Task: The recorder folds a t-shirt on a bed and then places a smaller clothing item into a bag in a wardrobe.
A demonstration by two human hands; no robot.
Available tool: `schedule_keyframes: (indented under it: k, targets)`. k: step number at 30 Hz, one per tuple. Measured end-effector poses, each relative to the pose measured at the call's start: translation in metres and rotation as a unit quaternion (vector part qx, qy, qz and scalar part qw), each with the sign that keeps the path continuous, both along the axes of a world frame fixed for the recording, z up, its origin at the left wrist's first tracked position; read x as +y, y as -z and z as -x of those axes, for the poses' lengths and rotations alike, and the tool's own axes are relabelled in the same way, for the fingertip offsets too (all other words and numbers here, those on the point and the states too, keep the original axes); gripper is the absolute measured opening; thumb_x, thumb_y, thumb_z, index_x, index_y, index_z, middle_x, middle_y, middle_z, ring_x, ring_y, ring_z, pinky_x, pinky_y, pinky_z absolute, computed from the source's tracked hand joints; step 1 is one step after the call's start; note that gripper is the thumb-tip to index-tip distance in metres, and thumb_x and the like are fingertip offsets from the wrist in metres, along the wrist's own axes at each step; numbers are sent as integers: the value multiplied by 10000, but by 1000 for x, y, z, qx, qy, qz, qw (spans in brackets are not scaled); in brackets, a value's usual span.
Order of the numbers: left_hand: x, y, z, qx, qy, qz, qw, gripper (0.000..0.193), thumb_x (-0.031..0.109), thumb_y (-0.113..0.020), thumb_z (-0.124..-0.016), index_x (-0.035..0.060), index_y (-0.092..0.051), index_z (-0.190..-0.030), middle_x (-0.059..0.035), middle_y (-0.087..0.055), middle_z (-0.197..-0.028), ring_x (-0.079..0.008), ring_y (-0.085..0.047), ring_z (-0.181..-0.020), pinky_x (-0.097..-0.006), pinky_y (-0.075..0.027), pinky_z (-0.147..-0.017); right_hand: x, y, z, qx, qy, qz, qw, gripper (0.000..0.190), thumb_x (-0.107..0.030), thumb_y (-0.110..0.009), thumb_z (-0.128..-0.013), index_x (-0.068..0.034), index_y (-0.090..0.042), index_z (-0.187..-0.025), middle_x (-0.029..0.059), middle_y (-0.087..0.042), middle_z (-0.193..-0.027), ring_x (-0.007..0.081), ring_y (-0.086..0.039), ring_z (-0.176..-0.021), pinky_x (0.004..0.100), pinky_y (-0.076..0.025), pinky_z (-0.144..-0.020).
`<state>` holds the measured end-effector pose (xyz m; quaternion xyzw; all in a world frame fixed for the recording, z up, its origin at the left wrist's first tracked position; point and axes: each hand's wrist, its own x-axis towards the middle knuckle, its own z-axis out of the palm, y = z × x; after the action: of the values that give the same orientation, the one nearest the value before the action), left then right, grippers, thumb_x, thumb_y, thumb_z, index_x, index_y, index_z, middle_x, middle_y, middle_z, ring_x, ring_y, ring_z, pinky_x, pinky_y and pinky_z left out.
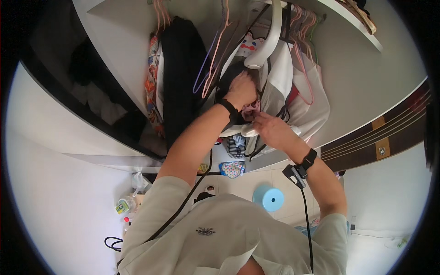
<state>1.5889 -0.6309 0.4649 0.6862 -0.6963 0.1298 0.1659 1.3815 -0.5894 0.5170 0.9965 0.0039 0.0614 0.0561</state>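
Note:
A white and grey fabric bag (280, 74) with black straps hangs open inside a wardrobe. My left hand (242, 87) reaches into its dark opening, fingers bent down and partly hidden, so what they hold cannot be told. At the mouth of the bag, my right hand (273, 132) pinches a crumpled pink cloth (251, 110) with thumb and fingertips. A cat-face figure (252, 44) shows at the bag's upper part. The curved white arm of a device (271, 37) comes down from above, its end just over my left hand.
Bare pink and purple hangers (208, 75) dangle left of the bag, beside a black garment (182, 79). More hangers (304, 51) crowd the rail at right. Below lie a striped fabric box (235, 148) and a dotted cloth (233, 169). A blue stool (268, 198) stands on the tiled floor.

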Motion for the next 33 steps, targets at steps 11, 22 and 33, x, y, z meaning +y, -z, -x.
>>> schedule_keyframes:
  k: [11, 22, 33]
  targets:
    - [29, -27, 8, -272, -27, -167, 947, 403, 396, -550, -872, 131, -731, -1117, -142, -597, -1245, -314, -446, -1264, -477, -238, -1127, -15, -4, 6, -5, 95, 7, 995, 161, -76, -562, -746, -8, -650, -861, 141, -651, -985, 295, -636, -920, 385, -538, -771]
    - [61, -20, 18, -197, 31, -216, 956, 350, 399, -530, -863, 175, -782, -959, -106, -664, -1172, -359, -505, -1213, -521, -257, -1107, -22, 4, 7, -15, 112, -18, 993, 103, -91, -590, -763, -26, -642, -823, 131, -646, -858, 317, -642, -828, 415, -535, -681]
    - [74, -24, 34, -211, 13, -232, 950, 431, 376, -500, -876, 114, -690, -1161, -122, -614, -1218, -354, -489, -1232, -462, -280, -1108, -33, -4, 6, 84, 146, -53, 984, 180, -188, -655, -792, -54, -674, -912, 155, -667, -877, 347, -657, -860, 461, -532, -728]
